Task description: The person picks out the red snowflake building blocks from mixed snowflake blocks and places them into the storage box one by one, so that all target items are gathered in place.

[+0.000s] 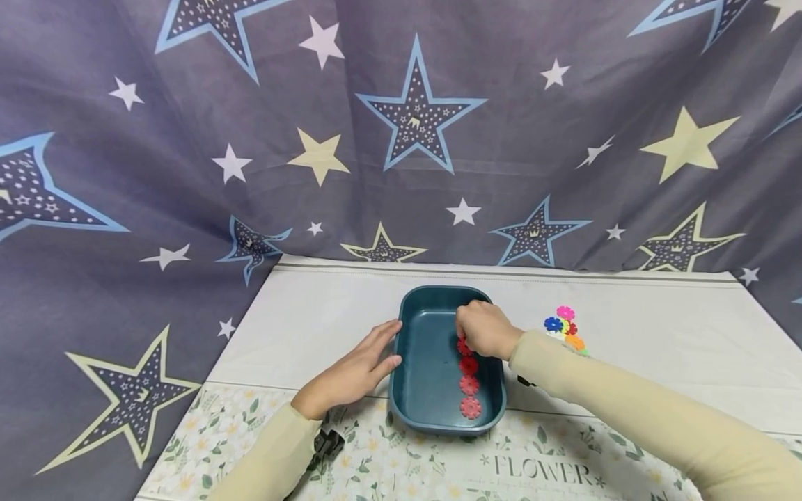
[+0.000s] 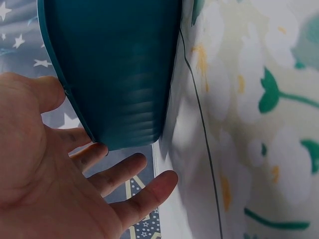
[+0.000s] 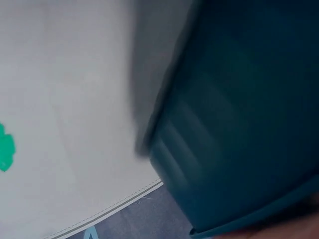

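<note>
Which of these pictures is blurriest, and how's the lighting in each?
Right wrist view: blurriest, the edge of the tray smeared, its wall very dark. Left wrist view: dim, left hand fairly sharp, a faint sheen on the tray. Head view: bright, the red pieces distinct.

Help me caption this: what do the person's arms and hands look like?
The left sleeve and right sleeve are long, plain beige. The left hand and right hand are gloveless. A black device sits against the left sleeve, a smaller black part under the right.

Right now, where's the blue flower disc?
In the head view, the blue flower disc lies right of the teal tray, beside the pink flower disc.
</note>
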Motion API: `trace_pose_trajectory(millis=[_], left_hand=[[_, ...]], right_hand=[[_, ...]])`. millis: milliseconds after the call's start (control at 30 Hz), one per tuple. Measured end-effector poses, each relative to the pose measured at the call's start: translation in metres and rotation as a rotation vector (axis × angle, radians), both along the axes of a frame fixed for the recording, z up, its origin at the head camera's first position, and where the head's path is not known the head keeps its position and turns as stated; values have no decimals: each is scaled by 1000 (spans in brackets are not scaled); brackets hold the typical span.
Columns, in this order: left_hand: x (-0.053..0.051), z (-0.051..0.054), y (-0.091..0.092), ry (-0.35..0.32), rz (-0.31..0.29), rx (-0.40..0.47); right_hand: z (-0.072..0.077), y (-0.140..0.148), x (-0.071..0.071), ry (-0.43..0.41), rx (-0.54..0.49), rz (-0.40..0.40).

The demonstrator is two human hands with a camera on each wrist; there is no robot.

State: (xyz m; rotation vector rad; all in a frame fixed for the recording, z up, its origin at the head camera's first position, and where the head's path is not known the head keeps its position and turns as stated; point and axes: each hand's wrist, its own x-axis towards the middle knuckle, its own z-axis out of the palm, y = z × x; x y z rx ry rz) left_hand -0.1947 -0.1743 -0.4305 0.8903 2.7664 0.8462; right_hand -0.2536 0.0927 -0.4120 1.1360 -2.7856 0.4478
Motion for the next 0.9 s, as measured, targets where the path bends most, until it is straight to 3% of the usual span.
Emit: trace_pose_trajectory(millis=[133, 267, 500, 600, 700, 900], left_hand=[[0, 2, 1, -6, -4, -2], [0, 2, 2, -5, -10, -2], [0, 3, 2, -12, -15, 3], [0, 3, 2, -21, -10, 8], [0, 2, 2, -32, -6, 15], [0, 1, 0, -39, -1, 16]], right_hand=[[-2, -1, 0, -4, 21, -45], [0, 0, -1, -47, 9, -35], [29, 32, -4, -2, -135, 28], [39, 60, -7, -6, -182, -23], [38, 96, -9, -32, -179, -109], [15, 159, -2, -157, -61, -245]])
